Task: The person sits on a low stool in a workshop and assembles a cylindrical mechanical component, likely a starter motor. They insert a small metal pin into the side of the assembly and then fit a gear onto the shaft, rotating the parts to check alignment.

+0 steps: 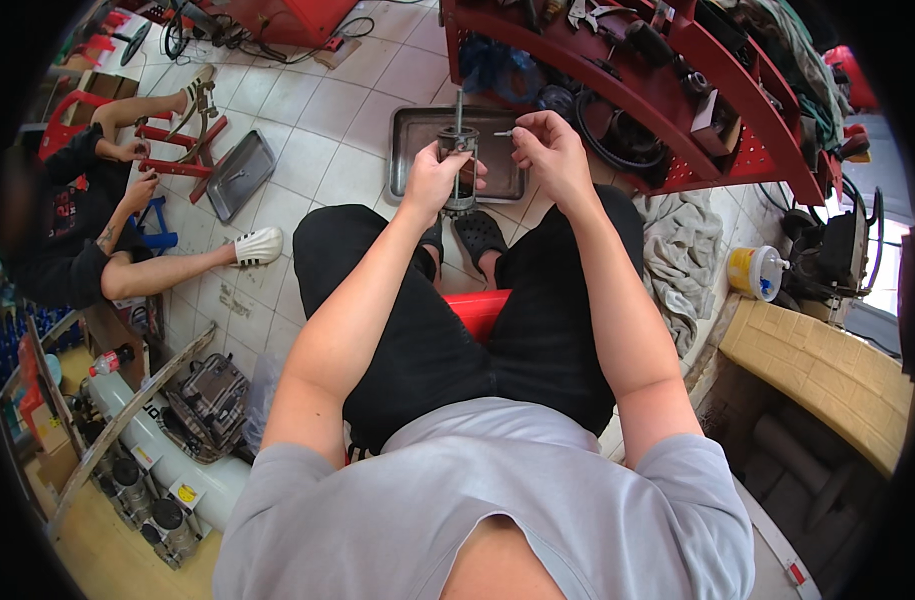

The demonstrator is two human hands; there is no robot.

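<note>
My left hand (438, 182) is wrapped round a cylindrical metal housing (459, 140) with openings in its side. A long thin rod (459, 103) rises from the top of this housing. My right hand (551, 155) is a little to the right, its thumb and forefinger pinching a small thin metal pin (503, 133) that points toward the housing. A gap shows between the pin and the housing. Under both hands a dark metal tray (400, 150) lies on the floor. Fingers hide part of the housing.
A red tool rack (618, 90) loaded with parts stands at the far right. A crumpled grey cloth (678, 255) and a yellow-and-white bucket (755, 272) lie right of my knee. On the left, a co-worker sits near a second tray (242, 178). A white tank (168, 440) is behind.
</note>
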